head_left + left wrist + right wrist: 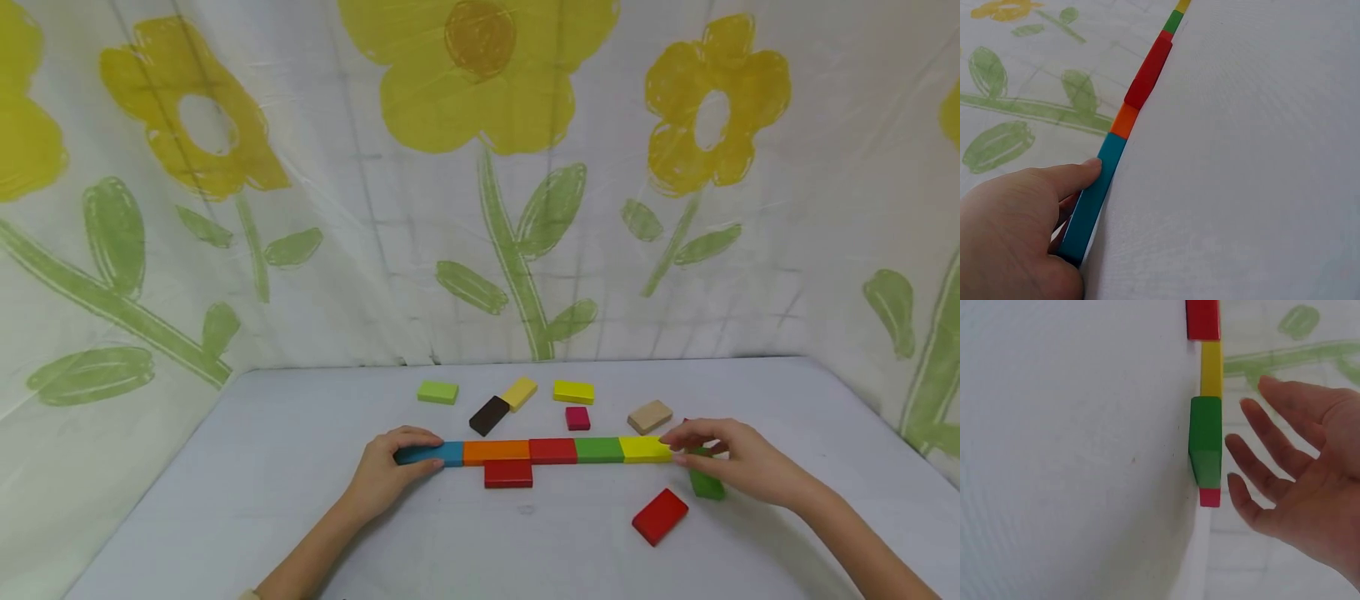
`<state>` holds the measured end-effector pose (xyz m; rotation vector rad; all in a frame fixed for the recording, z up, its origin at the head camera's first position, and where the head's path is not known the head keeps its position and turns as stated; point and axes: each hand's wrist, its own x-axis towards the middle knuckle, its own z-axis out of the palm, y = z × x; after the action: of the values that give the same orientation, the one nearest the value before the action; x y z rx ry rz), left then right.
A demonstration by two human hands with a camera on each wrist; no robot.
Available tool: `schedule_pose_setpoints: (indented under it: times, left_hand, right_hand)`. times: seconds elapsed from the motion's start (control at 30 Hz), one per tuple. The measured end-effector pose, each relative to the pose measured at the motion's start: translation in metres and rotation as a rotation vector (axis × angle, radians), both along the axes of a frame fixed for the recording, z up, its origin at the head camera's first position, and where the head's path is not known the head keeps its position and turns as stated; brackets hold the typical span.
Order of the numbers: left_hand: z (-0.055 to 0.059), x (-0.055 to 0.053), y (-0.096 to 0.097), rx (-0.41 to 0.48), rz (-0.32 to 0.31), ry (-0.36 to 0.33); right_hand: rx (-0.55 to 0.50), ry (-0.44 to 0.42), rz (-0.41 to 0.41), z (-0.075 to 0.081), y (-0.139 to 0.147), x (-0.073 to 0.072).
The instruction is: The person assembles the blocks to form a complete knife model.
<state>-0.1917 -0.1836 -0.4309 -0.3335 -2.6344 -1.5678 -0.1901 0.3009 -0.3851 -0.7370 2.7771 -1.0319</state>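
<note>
In the head view, blue, orange [497,451], red [552,451], green [599,450] and yellow [645,450] blocks form a straight row, end to end. My left hand [386,471] grips the blue block [450,454] at the row's left end, thumb on the near side and fingers on the far side. Against the near side of the orange block lies another red block [508,474]. My right hand [738,458] hovers with loosely bent fingers, its fingertips close to the yellow block's right end. Beneath it, a second green block [707,483] is partly hidden.
Nearer to me lies a loose red block [660,517]. Behind the row are light green [437,392], dark brown [490,415], pale yellow [521,393], bright yellow [573,392], pink [577,418] and tan [650,417] blocks. A flowered curtain [315,208] hangs behind the table.
</note>
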Motion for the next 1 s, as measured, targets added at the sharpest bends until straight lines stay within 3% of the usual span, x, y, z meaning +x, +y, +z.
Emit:
schedule_pose_setpoints:
  times: [0.2, 0.43, 0.67, 1.0]
  left_hand:
    - [0.0, 0.0, 0.0, -0.003, -0.001, 0.005]
    - [0.0, 0.001, -0.001, -0.005, -0.01, 0.018]
    - [0.0, 0.001, 0.0, -0.004, -0.007, 0.009]
    - [0.0, 0.0, -0.001, -0.011, -0.002, 0.003]
  right_hand:
    - [0.047, -0.001, -0.028, -0.004, 0.012, -0.003]
    - [-0.003, -0.003, 0.102, -0.009, 0.034, -0.008]
    - [-0.058, -0.137, 0.239, -0.009, 0.059, -0.011]
    - [-0.093, -0.224, 0.28, -0.013, 0.064, -0.012]
